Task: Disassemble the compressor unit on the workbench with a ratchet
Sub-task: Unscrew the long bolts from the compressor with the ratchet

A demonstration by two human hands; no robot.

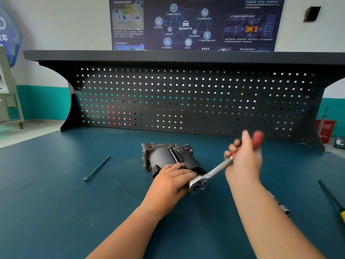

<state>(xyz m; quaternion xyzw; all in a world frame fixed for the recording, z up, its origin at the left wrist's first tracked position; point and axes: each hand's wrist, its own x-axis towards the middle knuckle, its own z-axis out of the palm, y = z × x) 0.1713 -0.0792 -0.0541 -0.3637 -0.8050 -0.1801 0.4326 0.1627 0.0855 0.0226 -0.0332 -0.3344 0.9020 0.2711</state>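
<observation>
The compressor unit (164, 156), dark grey with two black cylinders, lies on the blue workbench (56, 202) in the middle. My left hand (173, 179) rests on its near end, fingers curled over the top, holding it down. My right hand (244, 157) grips the red handle of the ratchet (209, 176), whose chrome head sits at the compressor's near end, next to my left hand. The handle points up and to the right. The bolt under the ratchet head is hidden.
A long black bolt (97, 168) lies loose on the bench to the left. A chrome socket piece (281, 206) shows behind my right forearm. A black and yellow tool (334, 200) lies at the right edge. A black pegboard (186, 101) backs the bench.
</observation>
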